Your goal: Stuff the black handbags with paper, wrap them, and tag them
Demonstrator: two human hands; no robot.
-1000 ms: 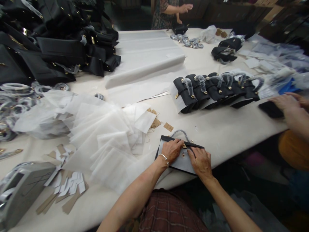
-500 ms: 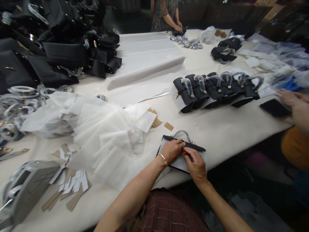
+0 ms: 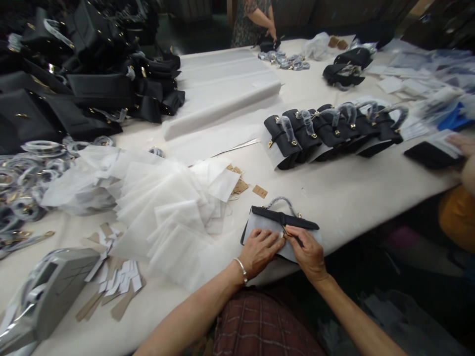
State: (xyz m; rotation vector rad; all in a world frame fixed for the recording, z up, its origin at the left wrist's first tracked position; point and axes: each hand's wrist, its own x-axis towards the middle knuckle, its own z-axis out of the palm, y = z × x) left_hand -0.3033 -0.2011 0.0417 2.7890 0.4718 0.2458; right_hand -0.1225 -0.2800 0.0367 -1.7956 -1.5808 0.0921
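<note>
In front of me on the table a small black handbag (image 3: 301, 222) lies, its wrapped handle (image 3: 281, 200) standing up at the far side. A thin white sheet (image 3: 264, 223) covers its front under the flap. My left hand (image 3: 261, 253) rests on that sheet with its fingers stretched out, pressing the bag. Beside it, my right hand (image 3: 308, 253) is closed, thumb and fingertips pinching a narrow strap with a bit of gold metal at the middle of the flap. The fingers partly hide this strap.
White sheets (image 3: 174, 222) spread to my left, near paper tags (image 3: 260, 191) and a grey tape dispenser (image 3: 55, 291). A row of black handbags (image 3: 326, 131) stands ahead. Black bags (image 3: 100, 89) are piled far left. Co-workers' hands (image 3: 463, 144) show at right and at the back.
My left hand has moved off the flap's edge, down and left, and now lies flat on the white sheet. The right hand stays at the strap. The right co-worker's black piece has shifted right.
</note>
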